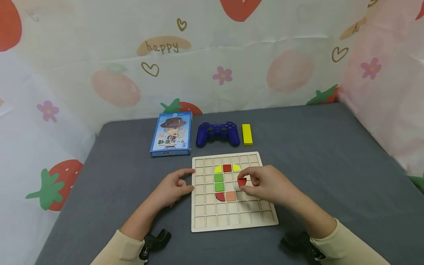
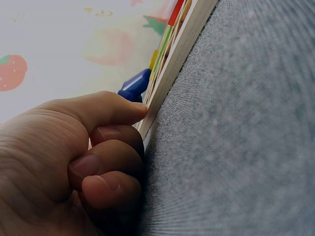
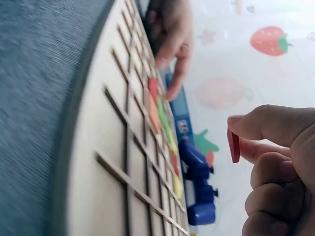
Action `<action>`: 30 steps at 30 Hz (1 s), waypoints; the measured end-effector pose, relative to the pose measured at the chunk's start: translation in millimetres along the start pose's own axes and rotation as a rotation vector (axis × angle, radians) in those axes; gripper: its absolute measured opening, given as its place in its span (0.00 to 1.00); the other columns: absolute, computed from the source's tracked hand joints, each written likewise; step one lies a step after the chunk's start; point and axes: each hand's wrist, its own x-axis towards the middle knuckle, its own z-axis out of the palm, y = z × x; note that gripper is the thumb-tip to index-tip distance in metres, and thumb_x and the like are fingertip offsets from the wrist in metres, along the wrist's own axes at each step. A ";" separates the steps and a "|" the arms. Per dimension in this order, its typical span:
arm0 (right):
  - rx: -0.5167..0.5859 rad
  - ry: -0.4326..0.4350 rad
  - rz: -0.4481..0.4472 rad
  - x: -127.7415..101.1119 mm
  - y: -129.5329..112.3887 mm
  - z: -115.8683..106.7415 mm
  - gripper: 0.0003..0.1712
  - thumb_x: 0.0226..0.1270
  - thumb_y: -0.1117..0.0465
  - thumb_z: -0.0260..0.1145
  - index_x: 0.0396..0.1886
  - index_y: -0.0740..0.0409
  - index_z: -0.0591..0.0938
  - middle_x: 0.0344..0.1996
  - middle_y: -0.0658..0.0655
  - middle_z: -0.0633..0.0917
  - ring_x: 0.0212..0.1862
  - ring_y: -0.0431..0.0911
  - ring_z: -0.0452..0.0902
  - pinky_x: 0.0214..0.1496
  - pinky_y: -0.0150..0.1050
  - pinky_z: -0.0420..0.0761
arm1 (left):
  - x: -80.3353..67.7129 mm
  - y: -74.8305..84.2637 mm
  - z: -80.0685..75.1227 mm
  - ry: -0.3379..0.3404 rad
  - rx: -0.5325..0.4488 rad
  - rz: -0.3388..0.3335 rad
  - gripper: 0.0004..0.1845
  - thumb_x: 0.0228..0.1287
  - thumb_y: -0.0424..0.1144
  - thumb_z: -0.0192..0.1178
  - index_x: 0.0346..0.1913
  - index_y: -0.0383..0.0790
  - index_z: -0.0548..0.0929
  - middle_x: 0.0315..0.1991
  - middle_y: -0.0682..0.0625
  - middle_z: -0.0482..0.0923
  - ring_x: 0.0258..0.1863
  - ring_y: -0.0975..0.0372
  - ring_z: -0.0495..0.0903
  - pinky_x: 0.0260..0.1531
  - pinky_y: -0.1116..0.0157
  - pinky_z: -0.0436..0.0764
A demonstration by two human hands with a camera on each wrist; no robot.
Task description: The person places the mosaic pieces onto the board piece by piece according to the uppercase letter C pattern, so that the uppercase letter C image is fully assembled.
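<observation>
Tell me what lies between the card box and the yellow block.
The blue game controller lies between the card box and the yellow block, in a row behind the grid board; the head view shows it.

Soft even light (wrist views blurred)

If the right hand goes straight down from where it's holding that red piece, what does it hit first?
Probably the wooden grid board. The right hand pinches the red piece above the board; the right wrist view shows a gap beneath it. Which cell lies underneath is unclear.
</observation>
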 end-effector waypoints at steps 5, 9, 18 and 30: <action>-0.016 -0.049 0.014 1.7 2.8 13.3 0.10 0.61 0.57 0.76 0.42 0.46 0.88 0.16 0.42 0.69 0.19 0.36 0.62 0.25 0.33 0.61 | -0.3 -0.7 -0.2 0.001 -0.012 0.005 0.31 0.70 0.35 0.66 0.74 0.43 0.71 0.16 0.54 0.68 0.07 0.64 0.58 0.09 0.66 0.61; -0.037 -0.091 0.028 2.2 6.0 19.8 0.09 0.59 0.58 0.78 0.39 0.47 0.89 0.16 0.42 0.71 0.20 0.36 0.65 0.25 0.34 0.63 | -1.4 -0.5 0.1 -0.004 -0.014 0.019 0.31 0.69 0.35 0.66 0.74 0.41 0.71 0.16 0.53 0.68 0.07 0.64 0.57 0.09 0.65 0.60; -0.066 -0.116 0.033 3.4 12.4 26.6 0.10 0.56 0.58 0.79 0.38 0.47 0.88 0.17 0.42 0.73 0.22 0.37 0.67 0.27 0.34 0.66 | -1.8 -0.6 0.6 -0.005 -0.007 0.010 0.31 0.70 0.35 0.66 0.74 0.42 0.71 0.16 0.54 0.68 0.07 0.64 0.58 0.09 0.65 0.61; -0.032 -0.131 0.067 5.9 14.0 24.3 0.09 0.57 0.57 0.79 0.36 0.47 0.87 0.18 0.44 0.73 0.22 0.38 0.67 0.26 0.35 0.64 | -0.1 -0.9 -1.0 -0.005 -0.001 0.001 0.31 0.70 0.35 0.65 0.74 0.44 0.71 0.16 0.54 0.69 0.07 0.64 0.58 0.09 0.66 0.62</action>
